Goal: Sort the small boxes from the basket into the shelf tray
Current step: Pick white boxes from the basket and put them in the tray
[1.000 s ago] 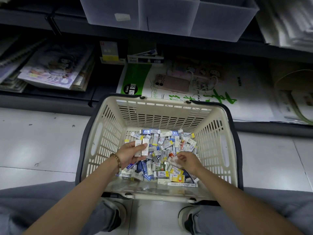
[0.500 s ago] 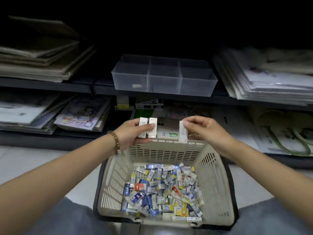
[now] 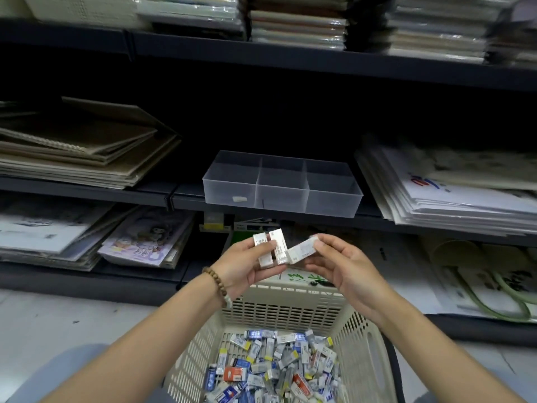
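Observation:
A cream plastic basket point(image 3: 290, 303) stands on the floor between my knees, holding several small boxes point(image 3: 270, 370) in blue, white, yellow and red. My left hand point(image 3: 247, 266) grips two white boxes point(image 3: 270, 248) side by side above the basket's far rim. My right hand point(image 3: 343, 266) pinches a third white box point(image 3: 302, 250) and holds it against those two. A clear three-compartment tray point(image 3: 283, 184) sits on the middle shelf just above and behind my hands; its compartments look bare apart from a small label on the front.
Stacks of brown pads point(image 3: 81, 149) lie left of the tray and white printed bags point(image 3: 453, 193) lie right of it. Illustrated books point(image 3: 142, 239) sit on the lower shelf. More wrapped stacks point(image 3: 299, 21) fill the top shelf.
Both hands rose out of the basket with white boxes. The right hand has brought its box over against the two in the left hand, and the view has tilted up toward the shelves.

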